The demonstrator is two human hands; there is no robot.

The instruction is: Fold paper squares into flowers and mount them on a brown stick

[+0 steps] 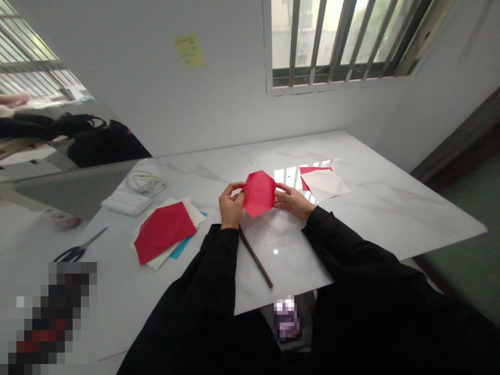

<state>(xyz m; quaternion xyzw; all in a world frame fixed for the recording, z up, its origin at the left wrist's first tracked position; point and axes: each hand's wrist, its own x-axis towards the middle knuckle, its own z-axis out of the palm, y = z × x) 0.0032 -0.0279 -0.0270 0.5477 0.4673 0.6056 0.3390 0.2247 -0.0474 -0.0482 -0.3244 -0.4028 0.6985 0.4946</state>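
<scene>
A piece of red paper [259, 194], roughly six-sided with faint creases, is held up above the white marbled table [375, 208]. My left hand [233, 204] pinches its left edge between thumb and fingers. At the right edge, my right hand [294, 200] grips the same paper with its fingers. Below the left hand lies a thin dark brown stick [256, 256], slanting toward the table's near edge; its upper end is partly hidden by the left wrist.
Left of me lies a stack of red paper [166, 232], white and blue sheets. Scissors [80, 251] and a white box [127, 203] with a cable [146, 181] are farther left. A white sheet [326, 183] over red paper lies right. A yellow note [189, 51] hangs on the wall.
</scene>
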